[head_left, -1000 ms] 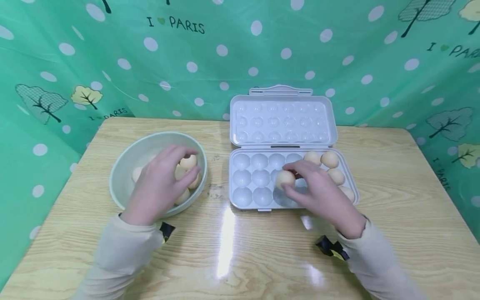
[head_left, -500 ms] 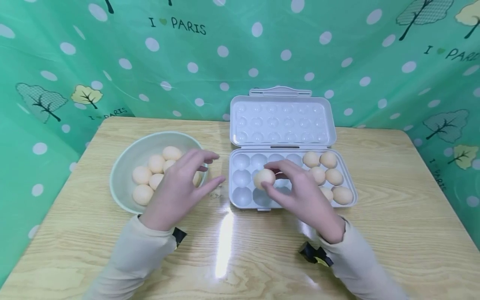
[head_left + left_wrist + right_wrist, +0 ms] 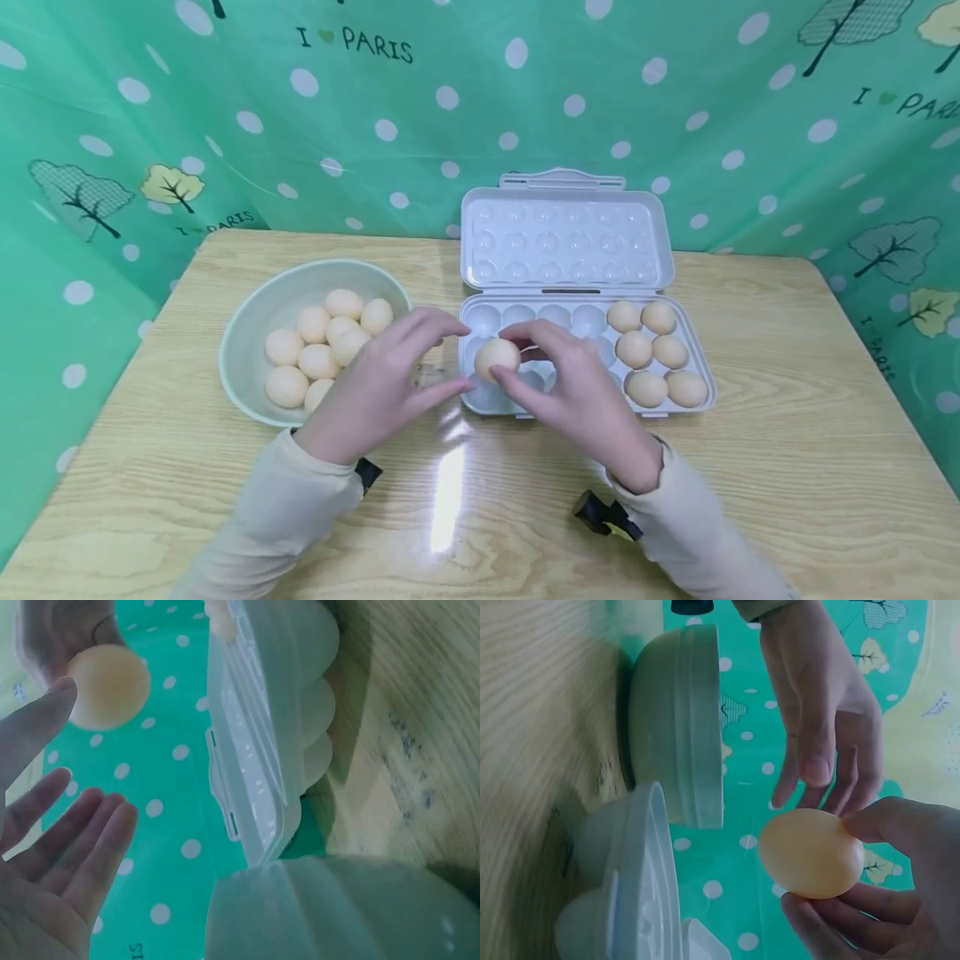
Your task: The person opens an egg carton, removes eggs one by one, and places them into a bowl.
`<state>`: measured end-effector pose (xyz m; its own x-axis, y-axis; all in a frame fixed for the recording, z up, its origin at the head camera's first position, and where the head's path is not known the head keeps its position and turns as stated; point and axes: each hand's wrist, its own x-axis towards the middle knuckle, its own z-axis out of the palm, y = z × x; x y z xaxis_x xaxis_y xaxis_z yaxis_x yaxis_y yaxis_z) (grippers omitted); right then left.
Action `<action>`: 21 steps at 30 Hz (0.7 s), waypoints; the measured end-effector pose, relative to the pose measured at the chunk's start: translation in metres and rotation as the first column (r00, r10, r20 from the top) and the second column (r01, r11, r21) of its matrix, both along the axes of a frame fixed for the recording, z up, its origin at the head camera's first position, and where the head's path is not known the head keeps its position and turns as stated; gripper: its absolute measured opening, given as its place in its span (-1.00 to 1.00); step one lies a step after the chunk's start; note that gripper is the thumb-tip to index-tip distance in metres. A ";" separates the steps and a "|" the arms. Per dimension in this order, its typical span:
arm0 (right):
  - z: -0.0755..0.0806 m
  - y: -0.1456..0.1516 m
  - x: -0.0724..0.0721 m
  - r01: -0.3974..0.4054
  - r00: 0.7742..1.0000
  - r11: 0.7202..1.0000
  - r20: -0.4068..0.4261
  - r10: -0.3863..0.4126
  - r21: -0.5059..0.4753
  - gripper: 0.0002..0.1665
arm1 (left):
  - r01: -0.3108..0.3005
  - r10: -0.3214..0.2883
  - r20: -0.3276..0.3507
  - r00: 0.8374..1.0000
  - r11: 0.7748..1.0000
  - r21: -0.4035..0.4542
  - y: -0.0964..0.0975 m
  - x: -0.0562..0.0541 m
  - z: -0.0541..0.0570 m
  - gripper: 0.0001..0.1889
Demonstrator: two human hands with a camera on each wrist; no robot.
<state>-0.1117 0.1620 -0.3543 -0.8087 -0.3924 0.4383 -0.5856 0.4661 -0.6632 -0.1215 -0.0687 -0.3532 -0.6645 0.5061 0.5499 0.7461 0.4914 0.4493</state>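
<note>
My right hand [image 3: 581, 383] pinches a pale egg [image 3: 495, 360] between thumb and fingers, above the left end of the egg box [image 3: 483, 318]. In the right wrist view, the egg [image 3: 810, 851] lies sideways in the fingertips. To its left, my left hand [image 3: 382, 392] is held with thumb and fingers spread, between bowl and box, holding nothing. The left wrist view has its thumb [image 3: 37, 731] overlapping the egg's edge; contact cannot be told. More eggs [image 3: 633, 349] fill the two right-hand columns of the box. Several eggs [image 3: 312, 323] lie in the pale green bowl [image 3: 247, 342], partly hidden by my left hand.
The box's lid [image 3: 567, 237] stands raised at the back, against a green spotted cloth [image 3: 420, 108]. Both containers rest on a wooden table [image 3: 525, 517]. Black wrist cameras [image 3: 603, 512] sit under the sleeves.
My right hand has carried the egg leftward across the box. My left hand has come out from over the bowl, moving right towards that egg, its fingers spreading.
</note>
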 end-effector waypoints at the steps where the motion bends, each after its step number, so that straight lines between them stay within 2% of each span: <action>1: -0.001 -0.002 0.001 -0.007 1.000 1.000 0.005 0.007 -0.015 -0.69 | 0.011 -0.011 -0.001 1.000 1.000 -0.002 0.001 0.000 -0.001 -0.47; 5: -0.005 -0.009 0.003 -0.027 0.999 0.997 0.015 0.028 -0.072 -0.69 | 0.045 -0.045 0.003 0.999 0.999 -0.007 0.004 0.001 -0.003 -0.44; 10: -0.008 -0.014 0.005 -0.005 1.000 0.998 -0.022 0.004 -0.069 -0.67 | 0.072 -0.072 0.010 0.997 0.997 0.000 0.007 0.002 -0.005 -0.48; 21: -0.007 -0.015 0.007 -0.009 1.000 0.992 0.010 0.010 -0.124 -0.66 | 0.075 -0.075 -0.033 0.997 0.997 0.016 0.011 0.004 -0.004 -0.52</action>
